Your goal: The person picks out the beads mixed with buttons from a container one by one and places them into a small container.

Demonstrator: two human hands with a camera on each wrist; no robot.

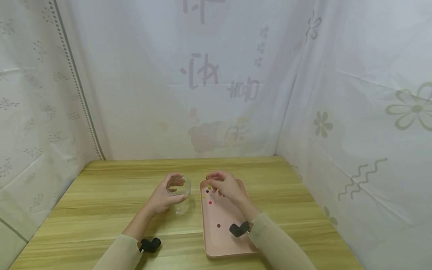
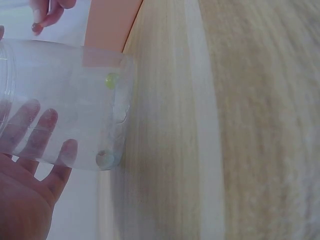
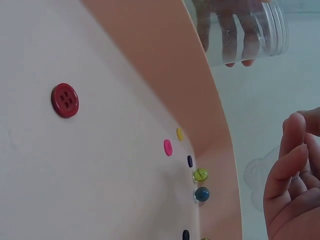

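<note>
My left hand (image 1: pixel 161 198) grips a clear plastic jar (image 1: pixel 182 207), its fingers round the side near the open rim. Inside, at the bottom, the left wrist view shows a yellow-green marble (image 2: pixel 111 80) and a pale marble (image 2: pixel 105 159). Above the far end of a pink tray (image 1: pixel 229 240), my right hand (image 1: pixel 227 186) pinches a small orange-brown marble (image 2: pixel 35 27) between thumb and fingertips. The right wrist view shows a yellow-green marble (image 3: pixel 200 174) and a blue marble (image 3: pixel 202 194) against the tray's wall, below that hand.
Lying in the tray are a red four-hole button (image 3: pixel 65 100), a pink button (image 3: pixel 168 147), a yellow button (image 3: pixel 180 134) and dark buttons, one dark button (image 3: pixel 190 161) close to the marbles. Jar and tray stand side by side on a wooden table (image 1: pixel 101 210), with patterned curtains (image 1: pixel 141 93) around it.
</note>
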